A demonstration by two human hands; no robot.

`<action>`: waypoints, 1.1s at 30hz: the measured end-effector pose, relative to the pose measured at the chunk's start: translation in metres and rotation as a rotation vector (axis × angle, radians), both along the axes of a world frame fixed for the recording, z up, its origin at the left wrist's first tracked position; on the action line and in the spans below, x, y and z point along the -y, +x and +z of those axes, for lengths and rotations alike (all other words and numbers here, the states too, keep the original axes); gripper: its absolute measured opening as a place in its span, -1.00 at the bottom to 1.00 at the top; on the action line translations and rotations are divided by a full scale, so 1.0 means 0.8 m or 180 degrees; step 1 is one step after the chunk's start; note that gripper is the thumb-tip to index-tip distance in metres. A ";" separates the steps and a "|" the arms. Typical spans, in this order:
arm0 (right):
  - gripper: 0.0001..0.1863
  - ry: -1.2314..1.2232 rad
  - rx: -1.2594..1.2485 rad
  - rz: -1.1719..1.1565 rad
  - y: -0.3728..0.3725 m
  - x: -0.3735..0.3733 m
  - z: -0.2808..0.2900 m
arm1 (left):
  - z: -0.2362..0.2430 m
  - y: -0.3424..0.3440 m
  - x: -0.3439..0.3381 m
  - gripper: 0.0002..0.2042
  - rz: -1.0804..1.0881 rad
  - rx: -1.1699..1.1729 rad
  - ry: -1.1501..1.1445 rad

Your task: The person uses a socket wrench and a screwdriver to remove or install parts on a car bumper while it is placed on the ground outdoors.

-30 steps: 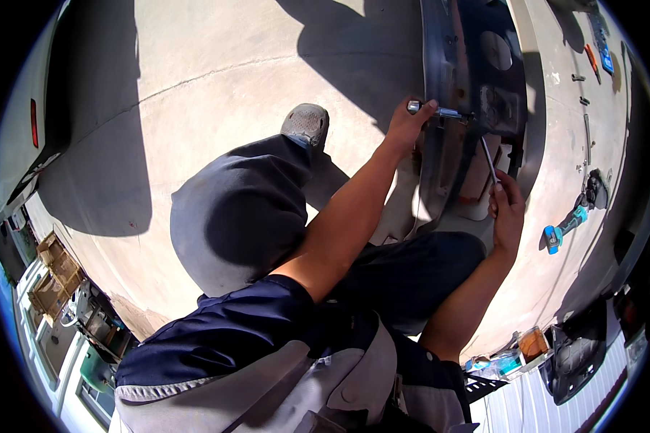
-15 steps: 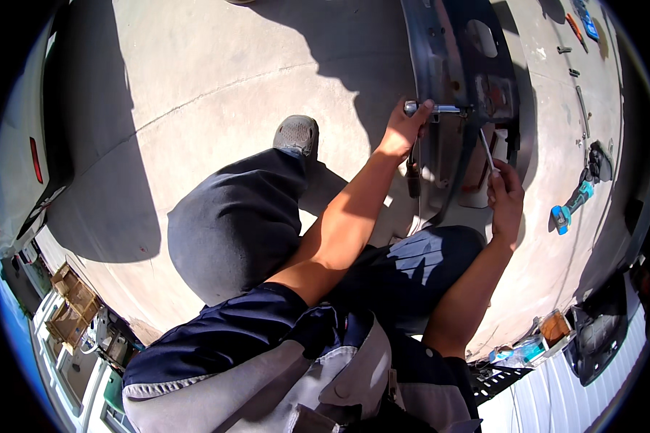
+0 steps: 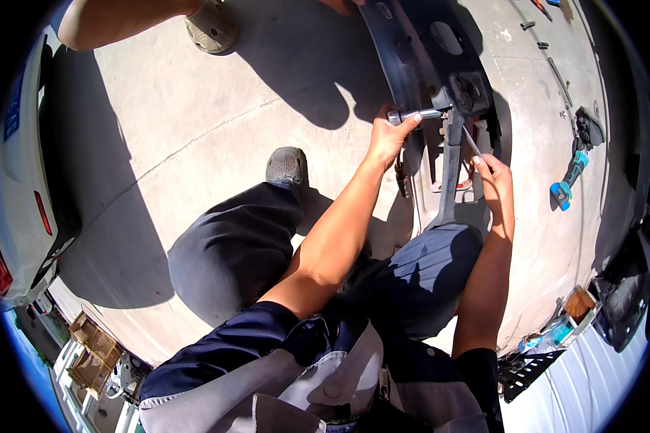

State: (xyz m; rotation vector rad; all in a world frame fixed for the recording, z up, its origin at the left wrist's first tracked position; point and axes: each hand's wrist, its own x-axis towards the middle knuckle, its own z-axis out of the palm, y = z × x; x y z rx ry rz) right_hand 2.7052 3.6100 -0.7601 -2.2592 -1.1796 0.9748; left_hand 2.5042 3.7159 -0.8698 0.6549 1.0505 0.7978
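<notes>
My left hand (image 3: 387,138) is closed around a chrome socket ratchet (image 3: 430,114). Its far end meets a bracket on a long dark car bumper (image 3: 404,50) standing in front of my knees. From the other side of the bracket, my right hand (image 3: 495,180) grips a thin silver wrench (image 3: 471,140), slanted with its tip against the bumper near the ratchet's end. Fingers and shadow hide the tools' handles. Whatever fastener lies between the two tools is too small to make out.
Another person's shoe (image 3: 211,27) and bare leg show at the upper left, with a hand (image 3: 341,6) by the bumper's far end. On the floor to the right lie a teal cordless power tool (image 3: 570,177) and several hand tools. A white car (image 3: 22,195) stands left.
Another person's leg, shoe and hand have come into view at the top. The view has shifted, and the bumper appears turned, showing more of its opening. Both my hands keep their tools.
</notes>
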 end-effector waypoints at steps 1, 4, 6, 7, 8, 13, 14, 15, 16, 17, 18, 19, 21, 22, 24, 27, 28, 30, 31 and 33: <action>-0.71 0.0024 0.0083 0.0086 -0.003 -0.002 0.000 | -0.002 -0.002 0.001 -0.61 0.0116 0.0047 0.0040; -0.71 -0.0126 0.0440 0.0517 0.002 -0.012 0.017 | -0.006 -0.010 0.004 -0.62 0.0275 0.0312 0.0223; -0.72 -0.0619 0.0656 0.0757 0.003 -0.031 0.046 | -0.001 -0.021 -0.002 -0.64 0.0317 0.0070 0.0358; -0.72 -0.0542 0.0600 0.0944 0.004 -0.037 0.045 | -0.009 -0.028 -0.006 -0.64 0.0361 0.0035 0.0404; -0.71 -0.0467 0.0529 0.1138 0.000 -0.044 0.044 | -0.019 -0.039 -0.010 -0.65 0.0410 -0.0015 0.0445; -0.74 -0.0259 0.0547 0.0978 -0.038 -0.012 0.019 | -0.034 -0.062 -0.011 -0.68 0.0202 0.0320 0.0303; -0.75 -0.0246 0.0794 0.0946 -0.051 -0.004 0.017 | -0.034 -0.064 -0.015 -0.68 0.0035 0.0340 0.0300; -0.75 -0.0382 0.0976 0.1018 -0.058 0.000 0.014 | -0.032 -0.065 -0.015 -0.69 -0.0045 0.0314 0.0253; -0.75 -0.0357 0.0996 0.0991 -0.061 0.001 0.013 | -0.032 -0.065 -0.015 -0.69 -0.0067 0.0388 0.0107; -0.75 -0.0332 0.1016 0.0964 -0.064 0.001 0.012 | -0.031 -0.066 -0.016 -0.69 -0.0090 0.0462 -0.0038; -0.76 -0.0307 0.1036 0.0937 -0.065 0.001 0.010 | -0.030 -0.066 -0.016 -0.69 -0.0111 0.0536 -0.0183; -0.76 -0.0267 0.1070 0.0897 -0.067 0.002 0.009 | -0.031 -0.066 -0.014 -0.70 -0.0054 0.0646 -0.0298; -0.77 -0.0185 0.1137 0.0818 -0.070 0.002 0.005 | -0.033 -0.064 -0.010 -0.71 -0.0059 0.0769 -0.0529; -0.77 -0.0182 0.1137 0.0808 -0.068 0.004 0.001 | -0.031 -0.061 -0.009 -0.72 -0.0057 0.0872 -0.0593; -0.77 -0.0173 0.1135 0.0789 -0.063 0.007 -0.007 | -0.031 -0.067 -0.012 -0.74 -0.0250 0.1225 -0.0919; -0.77 -0.0115 0.1070 0.0787 -0.059 0.006 -0.009 | -0.030 -0.062 -0.005 -0.75 -0.0224 0.1682 -0.1267; -0.77 -0.0110 0.1018 0.0797 -0.059 0.006 -0.011 | -0.030 -0.058 0.000 -0.75 -0.0170 0.1820 -0.1357; -0.77 -0.0102 0.0915 0.0815 -0.059 0.004 -0.014 | -0.030 -0.054 0.010 -0.72 0.0127 0.1971 -0.1471; -0.78 -0.0089 0.0902 0.0792 -0.058 0.005 -0.016 | -0.029 -0.049 0.015 -0.72 0.0230 0.1959 -0.1448; -0.80 -0.0066 0.0878 0.0745 -0.056 0.009 -0.018 | -0.026 -0.036 0.026 -0.73 0.0445 0.1981 -0.1366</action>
